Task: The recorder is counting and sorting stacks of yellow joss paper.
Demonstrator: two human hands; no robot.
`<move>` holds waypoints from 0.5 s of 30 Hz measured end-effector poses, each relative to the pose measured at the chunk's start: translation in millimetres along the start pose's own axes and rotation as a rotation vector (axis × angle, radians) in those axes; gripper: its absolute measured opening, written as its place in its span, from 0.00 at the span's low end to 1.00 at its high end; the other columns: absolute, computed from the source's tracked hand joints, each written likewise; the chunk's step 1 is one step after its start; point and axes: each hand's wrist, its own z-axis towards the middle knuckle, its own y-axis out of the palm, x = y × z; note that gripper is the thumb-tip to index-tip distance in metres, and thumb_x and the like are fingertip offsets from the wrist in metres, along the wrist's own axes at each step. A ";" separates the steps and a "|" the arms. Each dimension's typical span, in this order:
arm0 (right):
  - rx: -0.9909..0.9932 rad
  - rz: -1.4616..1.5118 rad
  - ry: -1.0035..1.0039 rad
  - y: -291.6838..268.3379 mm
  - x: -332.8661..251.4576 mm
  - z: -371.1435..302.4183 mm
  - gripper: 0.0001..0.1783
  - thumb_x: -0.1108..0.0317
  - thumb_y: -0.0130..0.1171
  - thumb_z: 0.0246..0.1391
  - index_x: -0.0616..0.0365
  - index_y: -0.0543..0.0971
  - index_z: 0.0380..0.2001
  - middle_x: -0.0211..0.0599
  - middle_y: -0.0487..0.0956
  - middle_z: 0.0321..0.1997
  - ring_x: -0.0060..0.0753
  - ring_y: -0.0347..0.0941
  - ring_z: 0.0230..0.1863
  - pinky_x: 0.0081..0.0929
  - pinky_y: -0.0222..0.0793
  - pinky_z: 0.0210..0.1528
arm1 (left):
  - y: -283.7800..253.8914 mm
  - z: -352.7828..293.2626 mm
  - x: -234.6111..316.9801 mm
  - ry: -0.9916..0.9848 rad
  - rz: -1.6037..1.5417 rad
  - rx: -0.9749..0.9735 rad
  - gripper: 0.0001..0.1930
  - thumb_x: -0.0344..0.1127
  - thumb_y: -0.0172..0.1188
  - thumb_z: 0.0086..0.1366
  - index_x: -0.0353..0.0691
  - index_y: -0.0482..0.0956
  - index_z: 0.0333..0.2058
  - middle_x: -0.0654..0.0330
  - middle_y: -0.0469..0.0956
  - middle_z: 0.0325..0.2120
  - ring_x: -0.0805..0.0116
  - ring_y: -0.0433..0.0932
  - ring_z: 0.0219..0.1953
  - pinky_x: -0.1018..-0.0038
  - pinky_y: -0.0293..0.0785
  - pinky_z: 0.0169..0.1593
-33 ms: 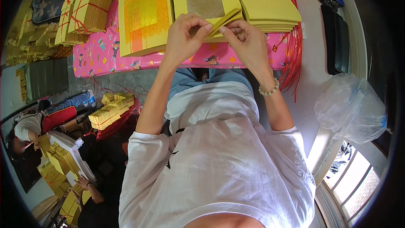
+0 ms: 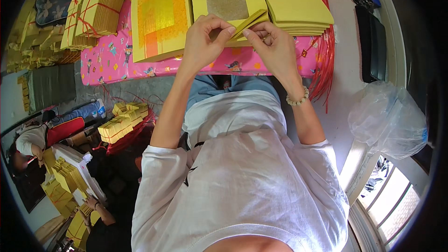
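Left hand [image 2: 205,38] and right hand [image 2: 273,44] — both nearly closed — pinch folded yellow paper [image 2: 254,20]. Orange-printed paper [image 2: 161,11] lies left of the left hand.

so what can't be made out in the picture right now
Head view: how many layers the folded yellow paper has; the left hand and right hand cover part of it.
Head view: far end of the silver-square stack; cut off by the top edge.
Head view: fine detail of a co-worker's hand, lower left; too small.
Head view: details beyond the barred window; small and washed out by glare.
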 end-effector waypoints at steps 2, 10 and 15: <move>0.001 0.011 0.002 1.6 2.0 2.4 0.16 0.57 0.63 0.50 0.62 0.81 0.28 0.38 0.80 0.22 0.30 0.78 0.23 0.25 0.71 0.27 | 1.1 2.0 -1.7 0.004 -0.022 0.028 0.06 0.33 0.63 0.54 0.37 0.81 0.27 0.59 0.75 0.23 0.63 0.71 0.30 0.71 0.67 0.35; 0.010 0.004 0.012 2.3 1.4 -0.2 0.17 0.56 0.63 0.50 0.62 0.81 0.29 0.38 0.80 0.22 0.30 0.78 0.24 0.25 0.71 0.28 | 0.6 -1.0 -2.9 0.011 -0.013 0.013 0.05 0.32 0.63 0.56 0.36 0.81 0.27 0.60 0.76 0.25 0.67 0.72 0.31 0.74 0.67 0.37; 0.011 -0.008 0.033 2.7 1.5 -0.8 0.17 0.56 0.63 0.50 0.62 0.81 0.29 0.37 0.80 0.22 0.29 0.78 0.23 0.25 0.71 0.29 | -0.1 -1.9 -0.2 0.000 0.013 -0.009 0.05 0.30 0.63 0.57 0.34 0.80 0.28 0.61 0.76 0.25 0.71 0.72 0.33 0.76 0.67 0.39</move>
